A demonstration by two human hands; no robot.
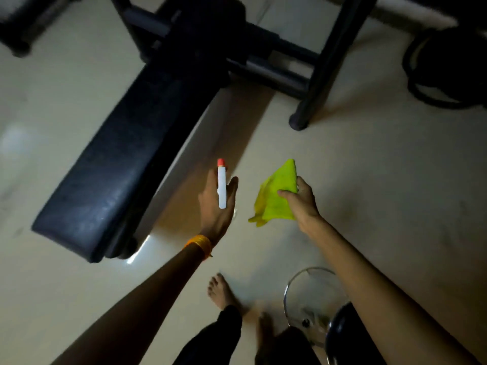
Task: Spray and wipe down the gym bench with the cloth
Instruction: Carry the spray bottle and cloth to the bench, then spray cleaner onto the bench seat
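Bare foot [219, 291] and chrome ring [286, 296] on pale floor [382, 180]. Left hand [217, 209] grips a white spray bottle [222, 191]; right hand [303, 204] pinches the bunched yellow-green cloth [272, 204]. Gym bench [126, 154] lies left of both, untouched, with black frame bars [329, 61] beyond.

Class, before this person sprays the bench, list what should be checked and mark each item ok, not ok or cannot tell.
1. The spray bottle held in the left hand: ok.
2. The cloth gripped in the right hand: ok.
3. Bottle over the bench pad: not ok, it is over the floor beside it.
4. Nozzle aimed at pad: cannot tell.
5. Liquid in bottle: cannot tell.
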